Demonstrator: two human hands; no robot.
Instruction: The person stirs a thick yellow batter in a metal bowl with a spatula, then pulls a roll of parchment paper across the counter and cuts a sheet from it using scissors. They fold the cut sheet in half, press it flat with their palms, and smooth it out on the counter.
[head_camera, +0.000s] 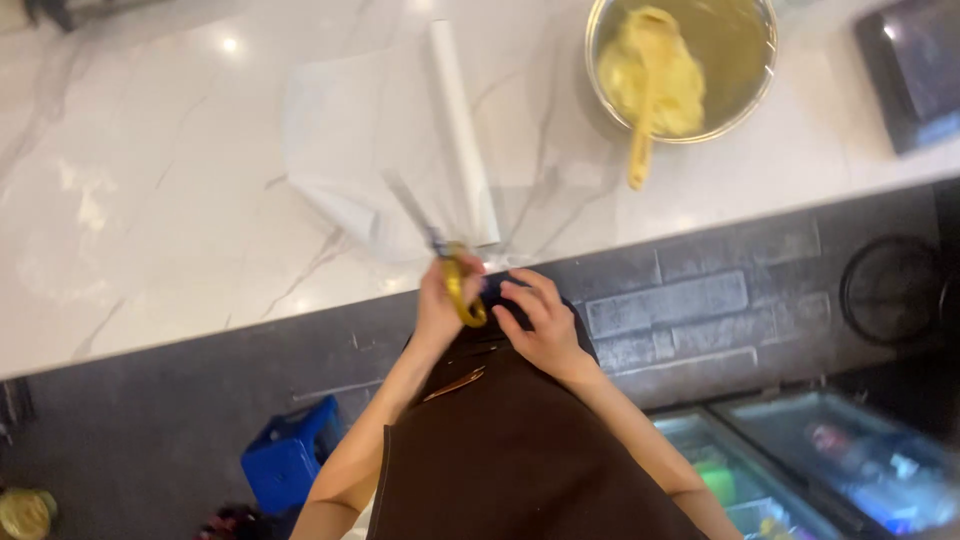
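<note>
The left hand (438, 305) has its fingers curled tight through the yellow handles of the scissors (443, 258), whose blades point up over the edge of the counter (150, 200) onto the paper (370, 140). The right hand (537, 320) sits just beside the scissors, fingers loosely spread and slightly bent, gripping nothing. The paper lies partly unrolled, its roll just right of the blades. Right of the paper stands a metal bowl (745, 85) of yellow dough with a spatula (645, 110) in it. Below the scissors hangs a brown apron (510, 450), a blue stool (285, 460) to its left.
</note>
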